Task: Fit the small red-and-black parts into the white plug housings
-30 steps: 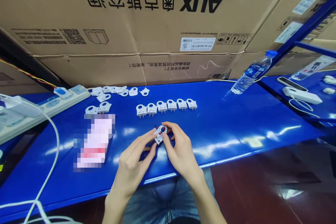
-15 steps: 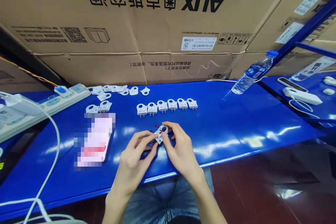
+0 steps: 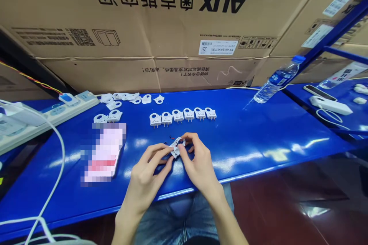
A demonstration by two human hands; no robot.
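Note:
Between my two hands, just over the blue tabletop, is a white plug housing [image 3: 176, 152] with a round ring, opened so that dark and red wires show inside. My left hand [image 3: 149, 166] pinches its lower left side between thumb and fingers. At the ring, my right hand [image 3: 198, 160] has its thumb pressed on the inside, with the fingers curled around the far edge. A short red and black wire [image 3: 171, 137] sticks out above the housing. Beyond my hands stands a row of several white two-pin plugs with ring handles [image 3: 178, 116].
A phone [image 3: 105, 153] lies left of my hands. Loose white covers [image 3: 146, 99] and two more plugs [image 3: 114, 116] are behind it. A power strip [image 3: 51, 116] with cables runs along the left. At the back right a water bottle [image 3: 278, 79] leans near a blue frame.
My right thumb has shifted slightly upward and right on the ring, and its index finger has moved a little right. The left hand keeps its hold; the rest is unchanged.

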